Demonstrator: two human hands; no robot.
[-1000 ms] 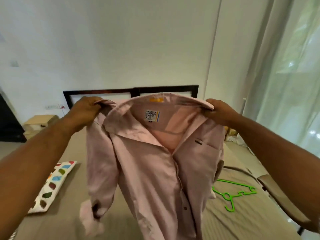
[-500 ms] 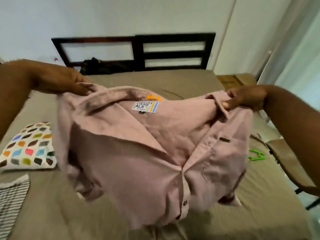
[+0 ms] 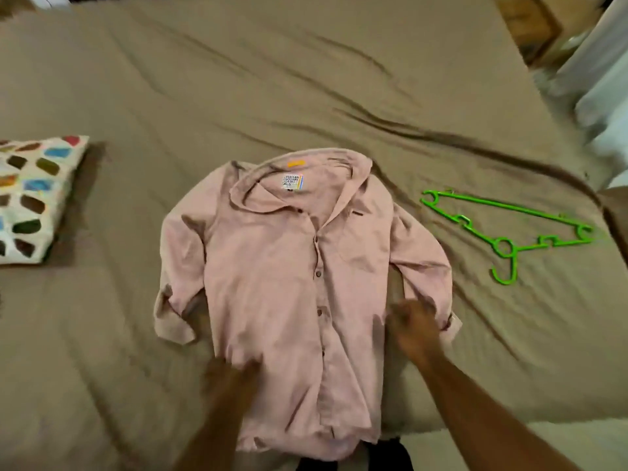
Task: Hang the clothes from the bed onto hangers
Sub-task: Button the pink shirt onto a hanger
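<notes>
**Shirt** (image 3: 299, 266): pink, lying face up on the bed (image 3: 238, 79). The collar points away from the person and the hem is at the near edge. The front is buttoned below an open collar, and both sleeves are folded in along the body.

**Hanger** (image 3: 503, 229): green, flat on the bed to the right of the shirt and apart from it, with the hook toward the person. Neither hand touches it.

**Pillow** (image 3: 30, 198): patterned, at far left, well apart from the shirt.

**Risks (judged):**
- The buttoned front leaves only the neck opening or the hem for the hanger, so a forced entry could snag its notched ends on the cloth or strain a button.
- The hem looks bunched at the bed's edge, so a tug toward the person may drag the shirt off.
- The folded sleeves may twist inside once the shirt is lifted.

**Left hand** (image 3: 234, 368): forearm reaching in from below, hand low on the shirt's lower left front. It is blurred, so I cannot tell whether it presses flat or grips.

**Right hand** (image 3: 413, 329): at the shirt's right side, just beside the cuff. The knuckles seem bent, but it is blurred, so I cannot tell whether it grips.
</notes>
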